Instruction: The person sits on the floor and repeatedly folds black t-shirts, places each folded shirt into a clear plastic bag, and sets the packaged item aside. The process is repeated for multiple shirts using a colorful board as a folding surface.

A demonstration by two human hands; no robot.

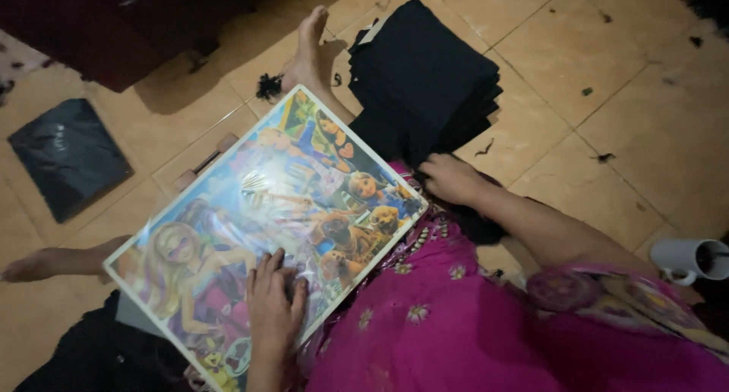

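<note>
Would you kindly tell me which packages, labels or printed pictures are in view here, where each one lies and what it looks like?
Picture board: flat glossy rectangle with a pale border and bright cartoon figures, lying on the lap under the left hand.
Dark packet: flat, roughly square, black and shiny, on the floor tiles at the far left.
Black cloth stack: folded, beside the right hand; no label can be made out.

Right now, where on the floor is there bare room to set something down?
Bare tile lies right of the black cloth stack, above the white mug. A smaller patch sits between the flat black packet and the picture board. The lap is crowded: both the left hand and right hand work there.
</note>
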